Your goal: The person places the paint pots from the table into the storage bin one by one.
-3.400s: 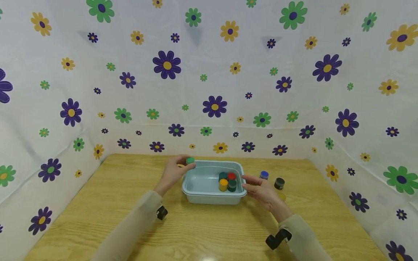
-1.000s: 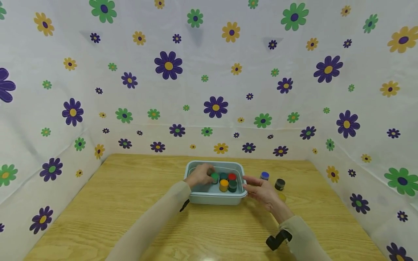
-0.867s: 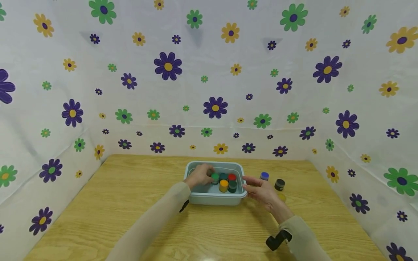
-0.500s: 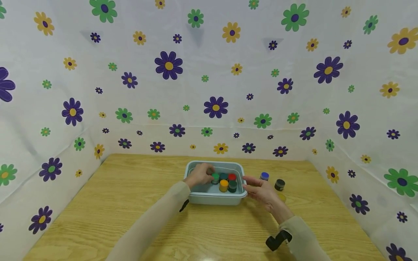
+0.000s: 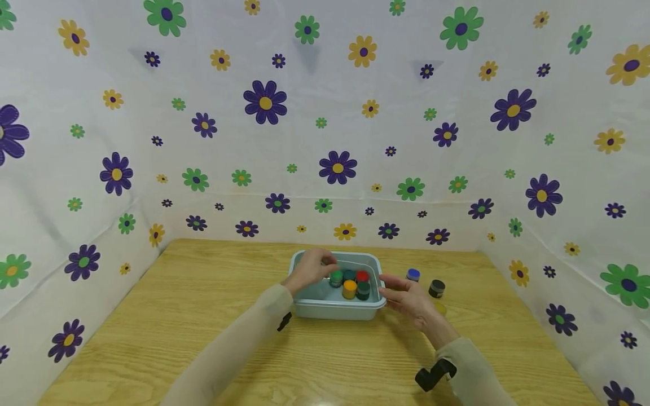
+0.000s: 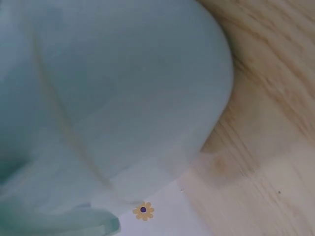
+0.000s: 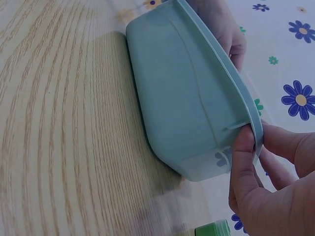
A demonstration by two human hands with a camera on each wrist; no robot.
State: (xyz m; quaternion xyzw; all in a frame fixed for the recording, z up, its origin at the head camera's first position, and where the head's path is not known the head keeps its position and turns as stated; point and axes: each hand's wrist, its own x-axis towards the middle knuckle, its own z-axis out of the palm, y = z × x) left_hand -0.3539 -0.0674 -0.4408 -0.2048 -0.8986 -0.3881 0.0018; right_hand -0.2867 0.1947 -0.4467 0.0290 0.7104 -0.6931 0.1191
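Observation:
A pale blue plastic tub (image 5: 330, 312) stands on the wooden table. Small paint jars sit together in its right half: a green-topped jar (image 5: 336, 278), a dark teal jar (image 5: 349, 275), a red-topped jar (image 5: 363, 276), an orange jar (image 5: 349, 290) and a dark green jar (image 5: 363, 291). Over the tub's left side, my left hand (image 5: 308, 269) hovers just above the green-topped jar, fingers loosely bent and holding nothing. My right hand (image 5: 412, 301) pinches the tub's right rim between thumb and fingers, plain in the right wrist view. The left wrist view shows mostly the tub's wall (image 6: 147, 88).
Right of the tub, a blue-lidded jar (image 5: 413, 274) and a black jar (image 5: 437, 288) stand on the table (image 5: 228, 265). A yellow-topped jar (image 5: 440, 308) is partly hidden behind the right hand. A flower-patterned sheet (image 5: 294, 141) encloses the back and sides.
My left hand carried the green-topped jar from beyond the tub's left rim into the tub, set it beside the others, let go and rose slightly. My right hand stays at the rim.

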